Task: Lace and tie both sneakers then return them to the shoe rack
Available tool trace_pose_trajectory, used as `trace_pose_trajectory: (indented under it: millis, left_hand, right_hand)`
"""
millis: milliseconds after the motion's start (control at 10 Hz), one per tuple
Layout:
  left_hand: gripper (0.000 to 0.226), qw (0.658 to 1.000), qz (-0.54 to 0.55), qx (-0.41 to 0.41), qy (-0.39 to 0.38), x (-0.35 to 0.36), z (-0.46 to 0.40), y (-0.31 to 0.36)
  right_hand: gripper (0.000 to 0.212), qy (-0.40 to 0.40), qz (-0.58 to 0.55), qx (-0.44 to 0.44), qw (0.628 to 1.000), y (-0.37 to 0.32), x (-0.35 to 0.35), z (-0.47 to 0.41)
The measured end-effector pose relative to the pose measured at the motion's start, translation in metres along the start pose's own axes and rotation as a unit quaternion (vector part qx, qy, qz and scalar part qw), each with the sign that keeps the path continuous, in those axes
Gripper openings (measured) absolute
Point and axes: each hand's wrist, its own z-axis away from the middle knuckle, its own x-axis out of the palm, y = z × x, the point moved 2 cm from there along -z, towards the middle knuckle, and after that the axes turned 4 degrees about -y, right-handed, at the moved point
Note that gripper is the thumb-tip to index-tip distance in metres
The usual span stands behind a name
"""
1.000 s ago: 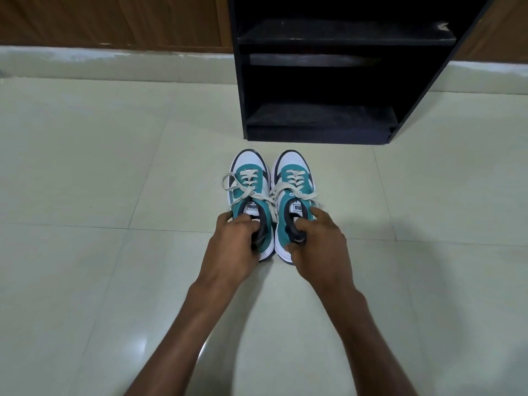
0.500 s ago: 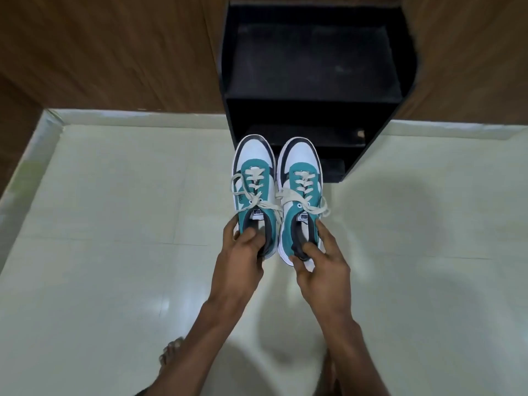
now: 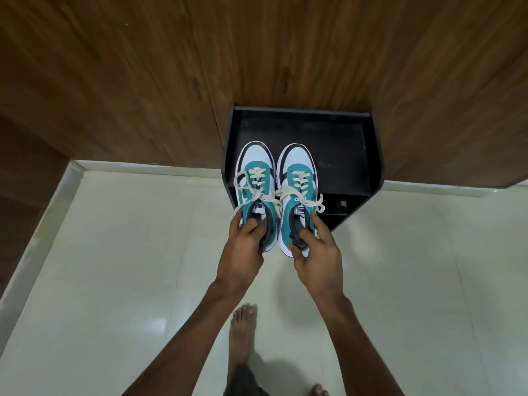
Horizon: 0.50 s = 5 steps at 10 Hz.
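Two teal, white and black sneakers with cream laces tied in bows hang side by side in the air. My left hand (image 3: 243,252) grips the heel collar of the left sneaker (image 3: 255,178), thumb inside the opening. My right hand (image 3: 318,252) grips the heel of the right sneaker (image 3: 298,181) the same way. Their toes reach over the front of the top of the black shoe rack (image 3: 337,138), which I see from above. The heels stay over the floor.
The rack stands against a brown wood-panel wall (image 3: 171,67). Pale glossy floor tiles (image 3: 114,267) spread around it, with a raised white skirting at the left. My bare foot (image 3: 243,332) stands on the floor below the hands, and toes of the other foot (image 3: 318,390) show at the bottom edge.
The sneakers have been lifted off the floor and carried forward to the rack. The view has risen, so the rack now shows from above, and my feet have come into view.
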Motion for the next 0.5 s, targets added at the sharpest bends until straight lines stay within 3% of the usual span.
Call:
trace_pose_trajectory:
  millis: [200, 500]
  left_hand:
    - [0.047, 1.0, 0.003, 0.005, -0.003, -0.01, -0.071, -0.031]
    - [0.064, 0.997, -0.051, 0.023, -0.057, -0.036, -0.123, -0.049]
  right_hand:
    - [0.04, 0.011, 0.03, 0.018, 0.999, -0.009, 0.02, -0.08]
    - [0.049, 0.007, 0.034, 0.048, 0.998, -0.033, 0.025, -0.128]
